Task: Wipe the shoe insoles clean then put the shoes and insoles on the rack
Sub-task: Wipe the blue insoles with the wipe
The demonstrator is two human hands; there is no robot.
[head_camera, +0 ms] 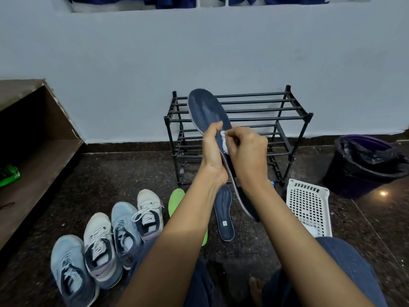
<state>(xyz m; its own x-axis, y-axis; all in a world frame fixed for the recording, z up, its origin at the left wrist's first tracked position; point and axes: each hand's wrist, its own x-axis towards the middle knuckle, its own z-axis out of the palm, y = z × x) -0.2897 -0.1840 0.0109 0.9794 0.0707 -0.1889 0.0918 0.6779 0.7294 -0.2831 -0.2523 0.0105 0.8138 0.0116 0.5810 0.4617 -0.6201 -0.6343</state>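
Fingers of the left hand (pixel 213 151) are gripping the navy insole (pixel 209 111). Right hand (pixel 249 155) is pinching a white cloth (pixel 224 142) against it.

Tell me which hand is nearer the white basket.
Right. The right hand, pinching the cloth, is up-left of the basket; the left hand, holding the insole, is farther left.

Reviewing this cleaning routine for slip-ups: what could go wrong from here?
The left hand grips the raised insole mid-length only; pressure from the wipe in the right hand might flex it or knock it loose.
The second blue insole and green insole lie on the floor beside the legs and could get stepped on.
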